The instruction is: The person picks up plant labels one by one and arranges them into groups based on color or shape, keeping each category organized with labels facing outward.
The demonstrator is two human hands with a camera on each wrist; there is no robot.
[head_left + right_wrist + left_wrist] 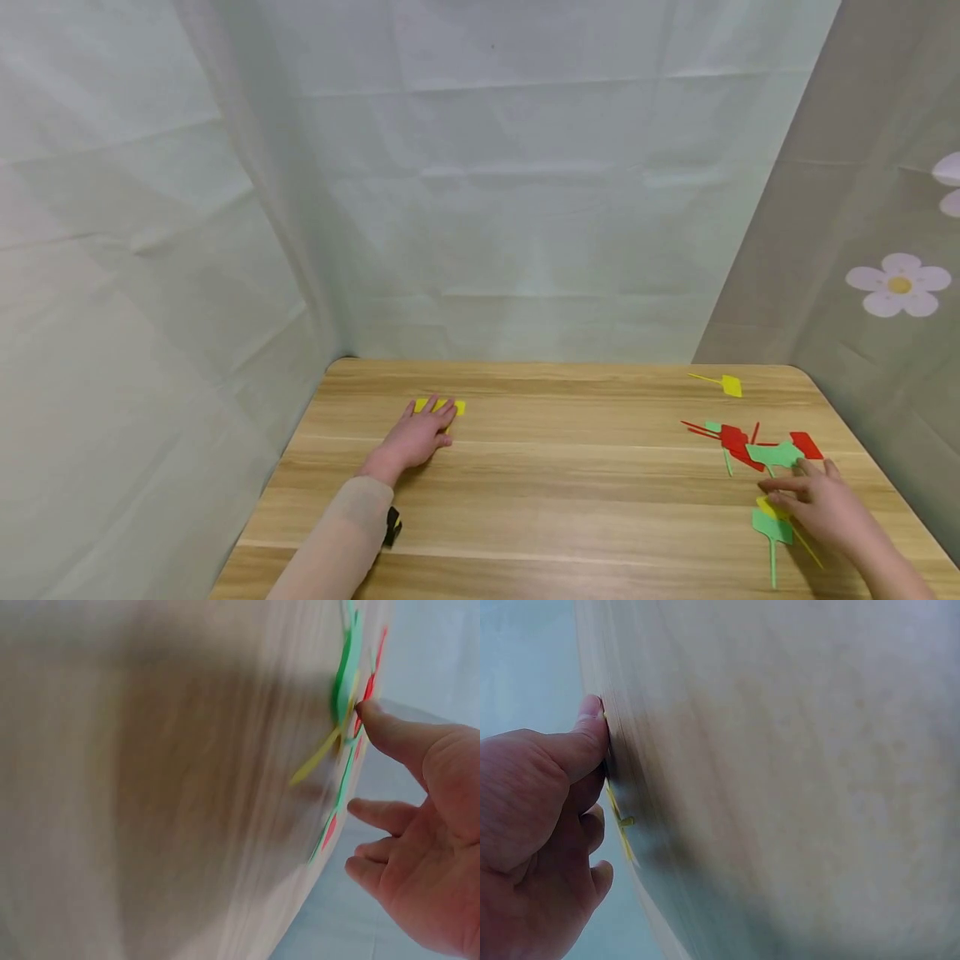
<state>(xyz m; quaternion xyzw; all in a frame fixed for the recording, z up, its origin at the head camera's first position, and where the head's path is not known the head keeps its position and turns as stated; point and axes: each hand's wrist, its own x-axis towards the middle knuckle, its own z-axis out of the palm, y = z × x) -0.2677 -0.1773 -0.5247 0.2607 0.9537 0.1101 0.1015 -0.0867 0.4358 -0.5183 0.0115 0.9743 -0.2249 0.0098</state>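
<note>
My left hand (415, 433) lies with fingers spread over a flat yellow plant label (460, 407) at the left of the wooden table (570, 475). Its fingers hide part of the label. On the right, my right hand (828, 504) is over a loose group of plant labels, thumb and fingers apart. Close by its fingertips are a yellow label (765, 507) and a green label (771, 525) that overlap. Just beyond the fingers lies another green label (772, 454). In the right wrist view a thumb (382, 727) reaches the edge of the labels.
Overlapping red labels (735, 442) lie farther back in the group, and a red one (806, 446) is at its right. One yellow label (731, 385) lies alone near the table's back edge. Pale cloth (510, 208) hangs around the table.
</note>
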